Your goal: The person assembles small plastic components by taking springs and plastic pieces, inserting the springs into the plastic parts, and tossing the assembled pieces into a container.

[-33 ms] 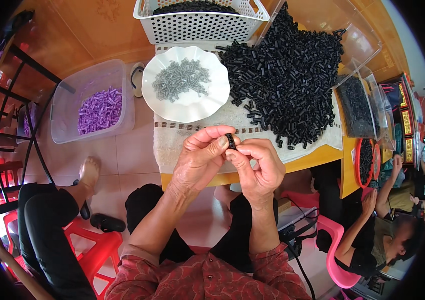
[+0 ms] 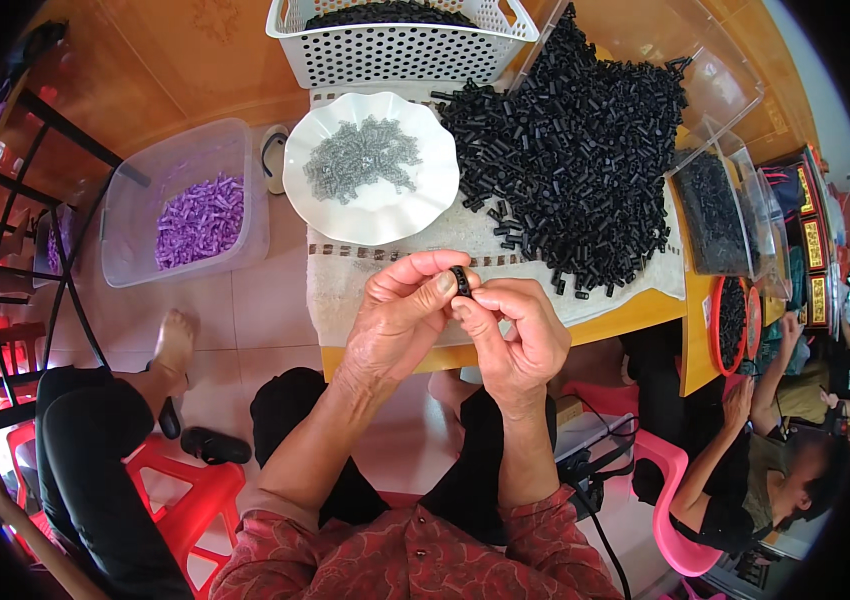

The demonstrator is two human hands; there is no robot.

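Note:
Between the fingertips of both my hands is a small black plastic part (image 2: pixel 461 281), with a row of notches along its side. My left hand (image 2: pixel 400 310) pinches it with thumb and forefinger. From the other side my right hand (image 2: pixel 515 325) grips its lower end, also between thumb and finger. Both are held just above the near edge of the towel-covered table. Past my hands, a white wavy-rimmed plate (image 2: pixel 370 222) carries a heap of small clear plastic pieces (image 2: pixel 363 160). To its right spreads a big pile of short black tubes (image 2: pixel 565 150).
A white perforated basket (image 2: pixel 400 62) with black pieces stands at the back. Clear bins (image 2: pixel 715 215) and a red-rimmed tray (image 2: pixel 730 325) are at right. A bin of purple pieces (image 2: pixel 200 222) sits left, near a red stool (image 2: pixel 190 490). Another person (image 2: pixel 745 480) is at right.

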